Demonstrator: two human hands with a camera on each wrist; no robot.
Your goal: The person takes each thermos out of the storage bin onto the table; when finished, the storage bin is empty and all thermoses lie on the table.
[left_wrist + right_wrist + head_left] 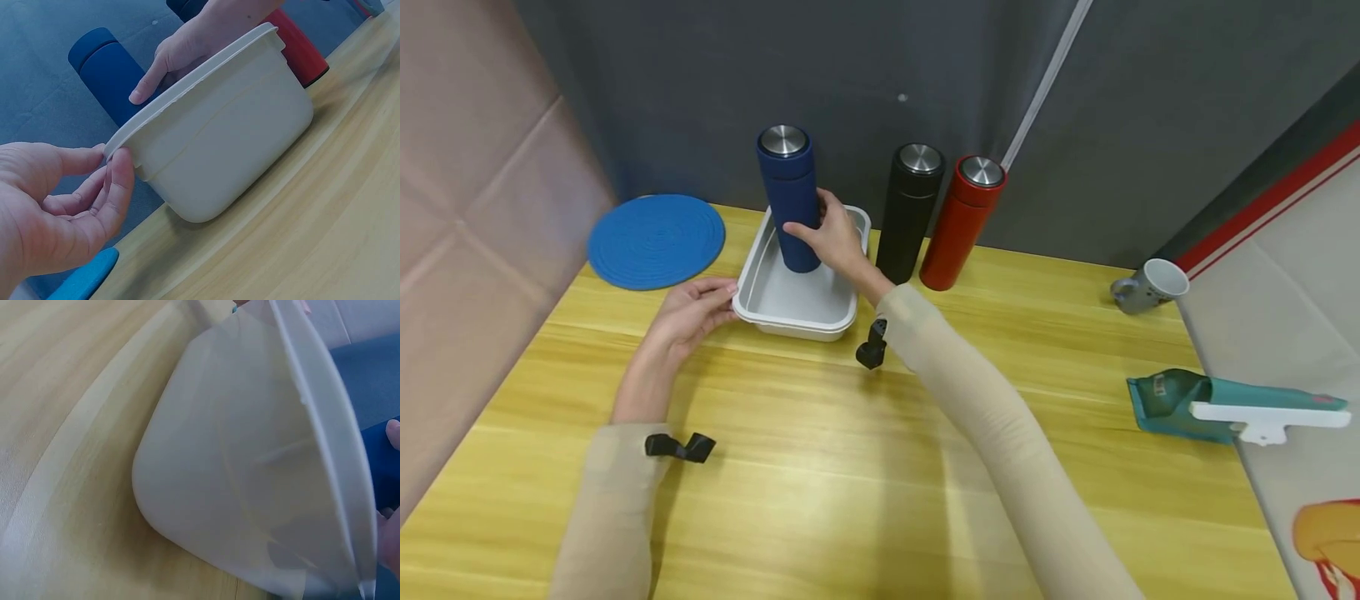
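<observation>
Steadying tray rim (pixel 741 293), left hand (pixel 688 312); right hand (pixel 831 237) gripping blue flask (pixel 790 200).

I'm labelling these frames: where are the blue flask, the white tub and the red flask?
blue flask (pixel 790 196), head view, upper body.
white tub (pixel 790 321), head view, near rim.
red flask (pixel 958 229), head view, mid body.

blue flask (pixel 790 200): upright, steel cap, inside tray | white tray (pixel 760 287): rectangular, on table
</observation>
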